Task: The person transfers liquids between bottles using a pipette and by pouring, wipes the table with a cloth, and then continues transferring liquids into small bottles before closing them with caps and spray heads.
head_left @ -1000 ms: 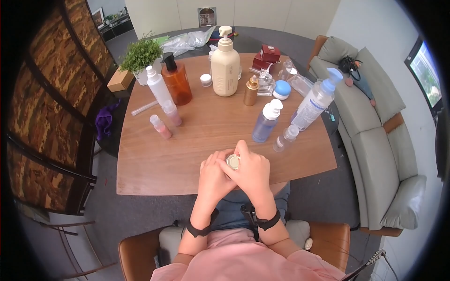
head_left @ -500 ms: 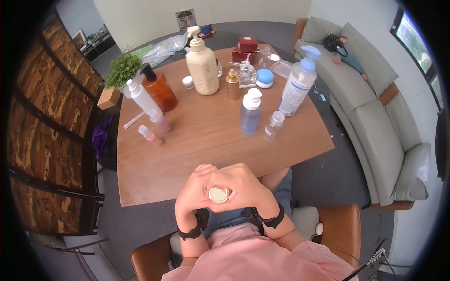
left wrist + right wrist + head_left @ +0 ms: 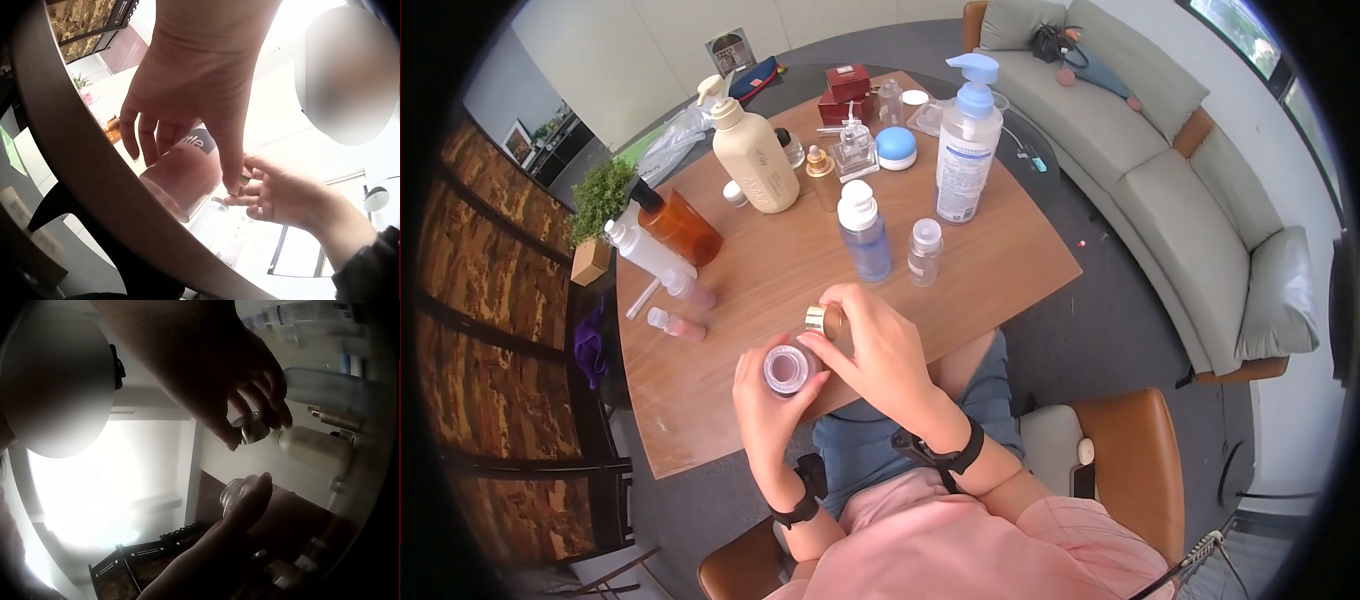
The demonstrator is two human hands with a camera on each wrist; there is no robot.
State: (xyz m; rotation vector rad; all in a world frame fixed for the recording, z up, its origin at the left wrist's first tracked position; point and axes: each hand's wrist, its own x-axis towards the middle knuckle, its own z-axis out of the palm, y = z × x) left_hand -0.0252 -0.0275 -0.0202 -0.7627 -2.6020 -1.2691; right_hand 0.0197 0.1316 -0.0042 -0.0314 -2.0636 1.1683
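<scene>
The left hand (image 3: 187, 87) hid part of the jar (image 3: 186, 174) and its label, where only a word's end showed. The right hand (image 3: 888, 350) partly covered the gold cap (image 3: 816, 320). Print on the blue-topped pump bottle (image 3: 966, 165) was too small to read. The sofa (image 3: 1170, 215) ran past the head view's top edge.

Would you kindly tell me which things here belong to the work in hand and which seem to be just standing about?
In use:
- open bottle, held in the left hand
- gold cap, pinched in the right hand

Apparently just standing about:
- cream pump bottle
- amber bottle
- blue-lidded jar
- dark red boxes
- potted plant
</scene>
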